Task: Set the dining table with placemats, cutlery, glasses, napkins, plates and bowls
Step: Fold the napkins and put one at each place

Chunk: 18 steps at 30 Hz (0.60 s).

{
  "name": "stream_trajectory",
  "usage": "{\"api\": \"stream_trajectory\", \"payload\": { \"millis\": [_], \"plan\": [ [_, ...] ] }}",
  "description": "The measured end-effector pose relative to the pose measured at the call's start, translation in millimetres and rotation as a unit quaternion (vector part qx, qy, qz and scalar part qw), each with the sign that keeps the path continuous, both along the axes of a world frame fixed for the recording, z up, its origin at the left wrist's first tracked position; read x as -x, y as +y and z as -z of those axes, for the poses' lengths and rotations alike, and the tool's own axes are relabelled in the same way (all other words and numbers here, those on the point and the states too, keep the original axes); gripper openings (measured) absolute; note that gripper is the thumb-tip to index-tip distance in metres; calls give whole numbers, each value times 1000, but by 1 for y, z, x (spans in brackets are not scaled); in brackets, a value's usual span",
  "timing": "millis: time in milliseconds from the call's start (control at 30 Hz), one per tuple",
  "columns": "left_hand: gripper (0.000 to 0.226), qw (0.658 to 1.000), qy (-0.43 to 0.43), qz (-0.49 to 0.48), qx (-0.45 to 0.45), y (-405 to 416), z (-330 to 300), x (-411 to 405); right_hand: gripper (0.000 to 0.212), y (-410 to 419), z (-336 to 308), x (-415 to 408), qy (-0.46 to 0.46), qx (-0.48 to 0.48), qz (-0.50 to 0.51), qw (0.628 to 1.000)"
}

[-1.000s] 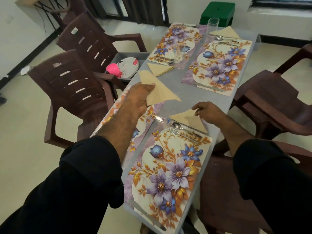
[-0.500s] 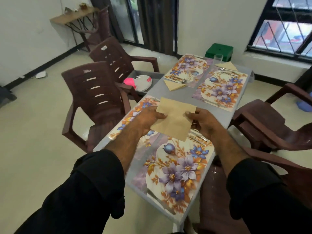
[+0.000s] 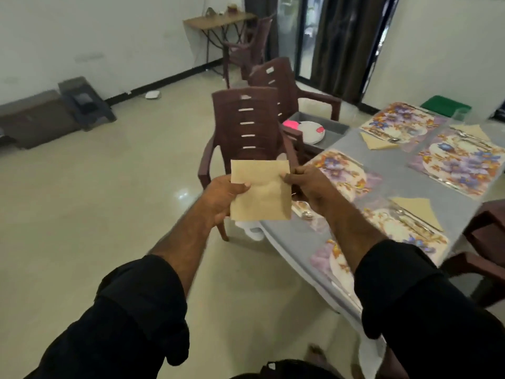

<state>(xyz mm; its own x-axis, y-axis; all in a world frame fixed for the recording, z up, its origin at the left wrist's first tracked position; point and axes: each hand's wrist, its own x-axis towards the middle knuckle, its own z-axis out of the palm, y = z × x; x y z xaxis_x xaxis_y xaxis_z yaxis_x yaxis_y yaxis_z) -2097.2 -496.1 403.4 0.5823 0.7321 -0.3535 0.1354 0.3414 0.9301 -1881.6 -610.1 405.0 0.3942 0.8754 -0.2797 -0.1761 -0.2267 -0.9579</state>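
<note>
I pinch the tan napkin [image 3: 259, 191] flat between both grips, left hand [image 3: 222, 196] and right hand [image 3: 307, 187], while its bare placemat [image 3: 341, 170] lies on the table just right of my right grip, the nearer one

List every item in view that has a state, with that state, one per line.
Held napkin: flat, unfolded square, gripped by both hands, off the table.
Left hand: thumb pinching the napkin's left edge.
Right hand: pinching its right edge.
Near right napkin: folded triangle, lying by the cutlery.
Far left napkin: folded, on the table.
Far right napkin: folded, on the table.
Glass: upright; contents unclear.
Plates: stacked in the grey tray, not yet laid.
</note>
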Motion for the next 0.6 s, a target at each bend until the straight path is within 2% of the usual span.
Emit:
{"api": "stream_trajectory", "payload": {
  "millis": [100,267,400,533,600],
  "plan": [
    [27,999,-8,-41,6,24,4,38,17,31,3,37,31,25,-43,998],
    [25,995,-33,-76,59,66,12,62,23,88,34,49,20,22,-71,997],
    [24,995,18,-78,55,121,31,49,29,141,59,36,33,42,-51,997],
    [28,993,47,-97,56,183,44,20,18,190,77,18,72,63,-35,995],
    [25,992,61,-96,48,210,47,5,13,213,79,6,63,77,-29,995]
  ]
}}
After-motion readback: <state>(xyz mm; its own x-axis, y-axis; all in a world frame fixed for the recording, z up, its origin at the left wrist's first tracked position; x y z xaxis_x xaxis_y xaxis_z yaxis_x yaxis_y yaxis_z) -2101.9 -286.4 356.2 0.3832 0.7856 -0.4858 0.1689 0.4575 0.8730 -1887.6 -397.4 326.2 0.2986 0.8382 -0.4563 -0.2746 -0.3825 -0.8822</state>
